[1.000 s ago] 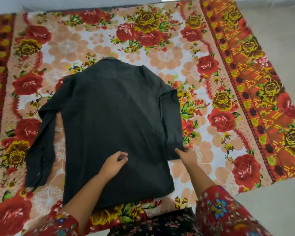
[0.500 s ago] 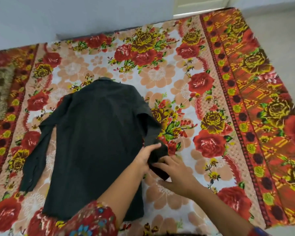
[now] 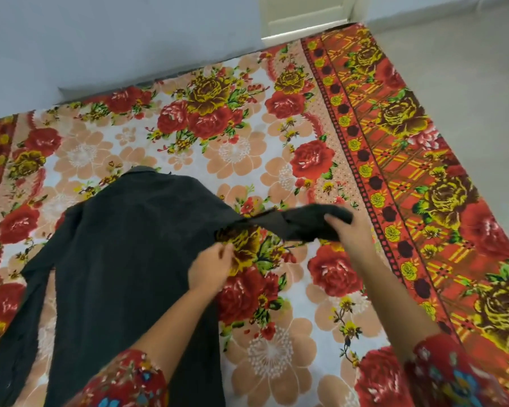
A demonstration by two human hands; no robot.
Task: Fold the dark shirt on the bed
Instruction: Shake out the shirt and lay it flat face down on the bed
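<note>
The dark shirt (image 3: pixel 130 259) lies back-up on the floral bedspread (image 3: pixel 247 160), collar toward the wall. Its right sleeve (image 3: pixel 294 223) is lifted off the bed and stretched out to the right. My right hand (image 3: pixel 347 230) is closed on the cuff end of that sleeve. My left hand (image 3: pixel 210 267) pinches the shirt's right edge just below the shoulder. The left sleeve (image 3: pixel 21 327) lies flat along the shirt's left side.
The bedspread's orange border (image 3: pixel 417 177) runs down the right side, with grey floor (image 3: pixel 467 69) beyond it. A grey wall (image 3: pixel 115 39) and a pale door frame (image 3: pixel 306 22) stand behind the bed.
The right sleeve, which lay folded along the shirt's side, has been picked up and pulled out to the right by my right hand. My left hand moved from the shirt's middle to its right edge.
</note>
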